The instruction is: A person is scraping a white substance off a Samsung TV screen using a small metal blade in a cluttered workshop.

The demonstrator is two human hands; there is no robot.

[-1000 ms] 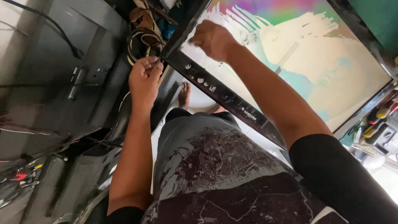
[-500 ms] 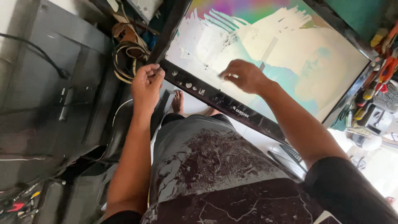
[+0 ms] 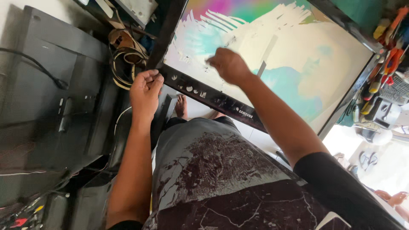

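Gripping the corner of the television frame (image 3: 213,99) with the left hand (image 3: 145,89), curled tight | right hand (image 3: 228,64) loosely fisted, resting on the pale screen (image 3: 272,47), hold unclear | coiled cables (image 3: 123,64) just left of the left hand | screwdrivers (image 3: 383,55) far to the right

Counting it off: one screen, two hands, two dark panels

One flat screen (image 3: 281,55) is leaning here, two hands are working at it, left hand (image 3: 145,91) and right hand (image 3: 228,64); two dark back panels (image 3: 47,98) are lying alongside, one cable coil (image 3: 123,64) is sitting between.
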